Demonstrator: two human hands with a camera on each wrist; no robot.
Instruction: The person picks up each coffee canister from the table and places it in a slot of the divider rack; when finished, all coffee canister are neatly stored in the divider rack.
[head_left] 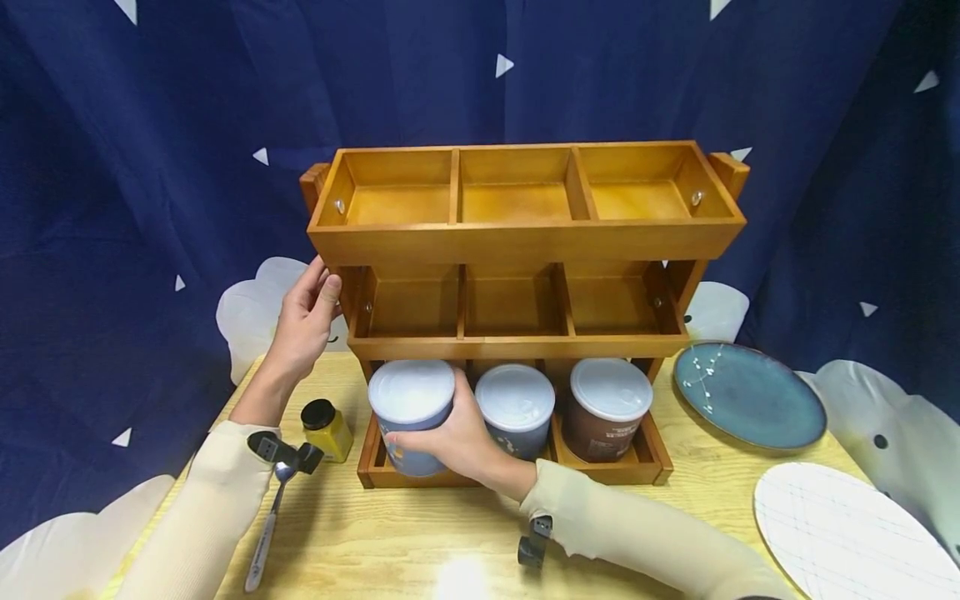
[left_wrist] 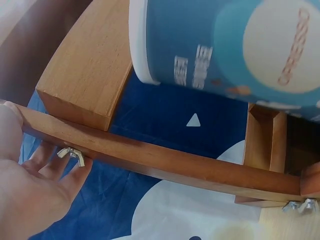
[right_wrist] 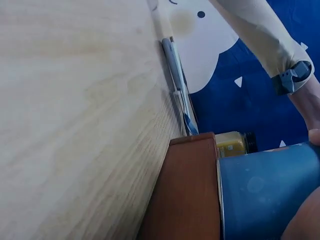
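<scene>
A three-tier wooden rack (head_left: 525, 242) stands on the table. My left hand (head_left: 306, 312) grips its left side post (left_wrist: 165, 160), fingers tucked behind near a wing nut (left_wrist: 71, 156). Low at the left, my right hand (head_left: 457, 437) holds a blue canister (head_left: 411, 421) with a whitish lid, thumb across its front. Its lower part overlaps the bottom tier's front rail (right_wrist: 187, 185) in the head view. Beside it sit another blue canister (head_left: 516, 408) and a brown one (head_left: 606, 408), both in the bottom tier. A printed blue canister (left_wrist: 200, 45) looms large in the left wrist view.
Left of the rack are a yellow jar (head_left: 330, 433) with a black lid and a long-handled spoon (head_left: 262, 537). To the right lie a blue-green plate (head_left: 757, 400) and a white oval plate or mat (head_left: 855, 525). A dark blue curtain (head_left: 480, 83) hangs behind.
</scene>
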